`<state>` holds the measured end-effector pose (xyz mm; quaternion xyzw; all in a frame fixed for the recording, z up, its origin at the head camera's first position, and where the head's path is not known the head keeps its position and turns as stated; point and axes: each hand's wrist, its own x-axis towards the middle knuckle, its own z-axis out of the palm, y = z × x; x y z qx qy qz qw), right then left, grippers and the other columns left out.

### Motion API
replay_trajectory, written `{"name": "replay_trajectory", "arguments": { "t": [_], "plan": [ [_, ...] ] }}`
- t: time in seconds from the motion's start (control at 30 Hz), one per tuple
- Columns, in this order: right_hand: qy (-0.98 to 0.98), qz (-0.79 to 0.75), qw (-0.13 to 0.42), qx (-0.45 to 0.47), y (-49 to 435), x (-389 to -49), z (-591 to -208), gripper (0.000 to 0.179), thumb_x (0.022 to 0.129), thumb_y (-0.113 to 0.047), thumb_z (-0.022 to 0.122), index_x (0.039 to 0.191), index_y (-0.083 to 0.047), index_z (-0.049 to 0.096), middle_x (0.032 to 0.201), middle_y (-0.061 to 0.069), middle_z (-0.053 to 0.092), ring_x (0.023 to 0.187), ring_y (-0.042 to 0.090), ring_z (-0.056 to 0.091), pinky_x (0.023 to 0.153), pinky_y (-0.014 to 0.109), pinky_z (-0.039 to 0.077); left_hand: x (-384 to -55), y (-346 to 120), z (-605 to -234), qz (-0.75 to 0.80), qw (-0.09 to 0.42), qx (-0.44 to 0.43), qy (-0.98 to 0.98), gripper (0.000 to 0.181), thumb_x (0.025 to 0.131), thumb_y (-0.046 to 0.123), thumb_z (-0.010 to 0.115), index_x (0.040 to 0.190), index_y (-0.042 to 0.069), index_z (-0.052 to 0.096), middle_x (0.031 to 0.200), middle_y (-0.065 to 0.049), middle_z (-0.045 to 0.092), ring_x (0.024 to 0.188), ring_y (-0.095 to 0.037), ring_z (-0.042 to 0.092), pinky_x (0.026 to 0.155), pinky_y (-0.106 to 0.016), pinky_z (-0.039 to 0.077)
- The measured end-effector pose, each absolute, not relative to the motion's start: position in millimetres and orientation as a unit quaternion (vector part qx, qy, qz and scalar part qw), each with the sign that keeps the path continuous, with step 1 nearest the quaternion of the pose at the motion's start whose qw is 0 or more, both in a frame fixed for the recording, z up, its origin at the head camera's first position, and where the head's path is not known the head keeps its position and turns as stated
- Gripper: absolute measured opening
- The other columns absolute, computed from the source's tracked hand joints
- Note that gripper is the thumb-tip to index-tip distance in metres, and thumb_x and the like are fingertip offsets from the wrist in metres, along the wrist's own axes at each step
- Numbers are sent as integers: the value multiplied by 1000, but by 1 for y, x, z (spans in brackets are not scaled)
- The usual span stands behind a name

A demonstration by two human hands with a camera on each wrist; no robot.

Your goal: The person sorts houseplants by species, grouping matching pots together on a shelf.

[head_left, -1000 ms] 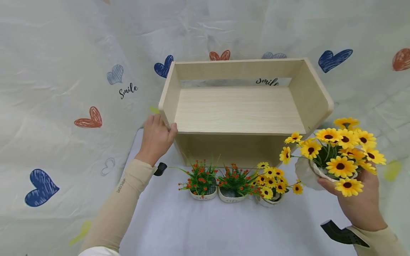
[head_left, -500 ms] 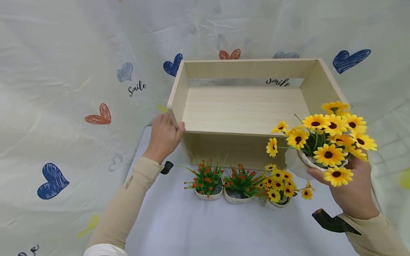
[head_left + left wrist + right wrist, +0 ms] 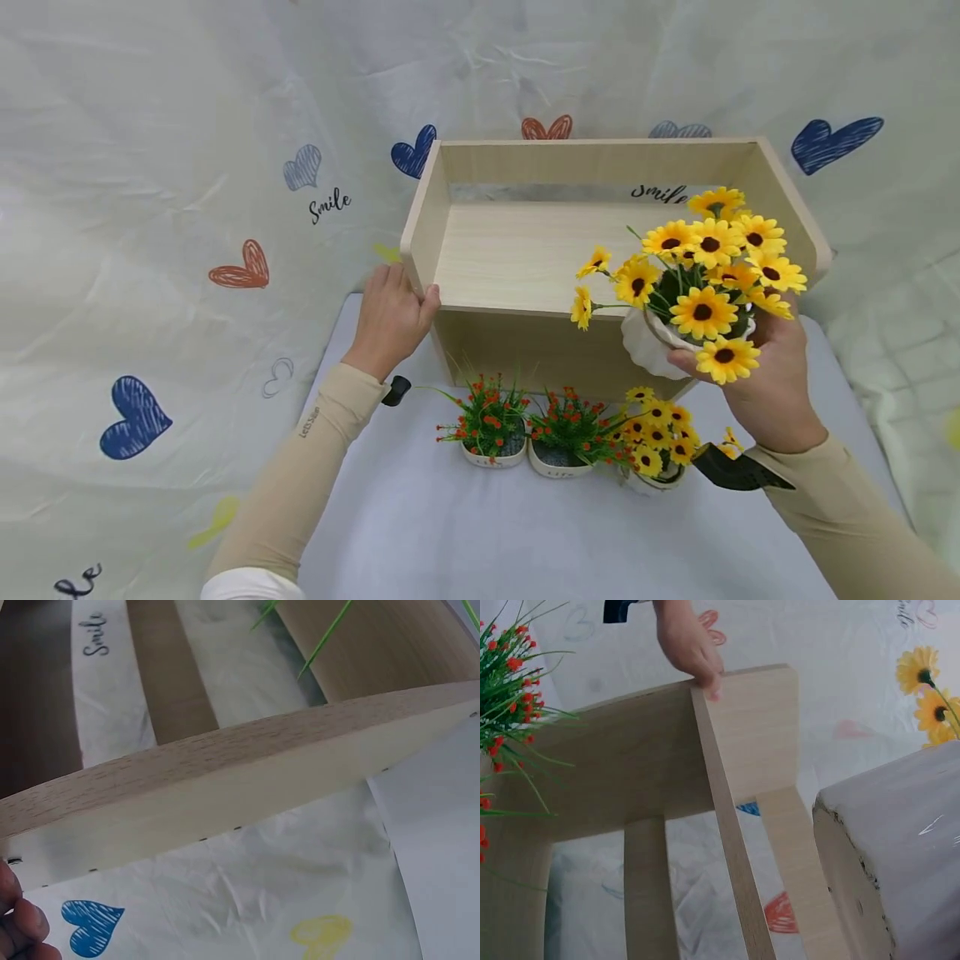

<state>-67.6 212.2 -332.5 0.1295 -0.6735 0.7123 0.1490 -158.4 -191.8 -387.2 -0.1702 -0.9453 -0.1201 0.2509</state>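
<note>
A pale wooden two-tier shelf (image 3: 517, 258) stands at the back of the table. My left hand (image 3: 392, 321) grips its left side panel, thumb at the front edge; in the left wrist view some of the fingertips (image 3: 28, 919) show beside that panel (image 3: 225, 780). My right hand (image 3: 776, 387) holds a white pot (image 3: 643, 343) of yellow sunflowers (image 3: 705, 312) from its right side, raised before the right part of the shelf. The right wrist view shows the pot's underside (image 3: 851, 889) apart from the middle board (image 3: 735, 862); the holding fingers are hidden there.
Before the shelf's lower tier stand two white pots of red-flowered grass (image 3: 491, 421) (image 3: 570, 433) and a smaller sunflower pot (image 3: 656, 442), in a row. A white cloth covers the table (image 3: 465, 533). Behind hangs a pale sheet (image 3: 187, 167) printed with hearts.
My right hand has carried the sunflower pot left and upward, from beside the shelf to before its right part. The left hand keeps its grip. The head view has shifted slightly.
</note>
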Motion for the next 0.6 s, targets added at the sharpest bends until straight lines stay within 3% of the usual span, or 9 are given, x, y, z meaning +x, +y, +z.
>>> {"name": "replay_trajectory", "arguments": {
  "t": [0.27, 0.6],
  "plan": [
    [-665, 726, 122, 125, 197, -89, -332, 105, 72, 19, 80, 159, -17, 33, 162, 4, 38, 145, 21, 43, 101, 11, 49, -157, -191, -388, -116, 250, -161, -948, 43, 103, 34, 43, 113, -3, 62, 93, -19, 61, 83, -39, 50, 75, -48, 43],
    [-718, 681, 111, 91, 180, -120, -336, 92, 75, 10, 84, 149, -21, 39, 157, 1, 39, 139, 19, 48, 94, 7, 51, -158, -191, -391, -104, 260, -156, -947, 44, 104, 36, 39, 113, -2, 58, 91, -20, 58, 84, -39, 49, 75, -48, 42]
  ]
}}
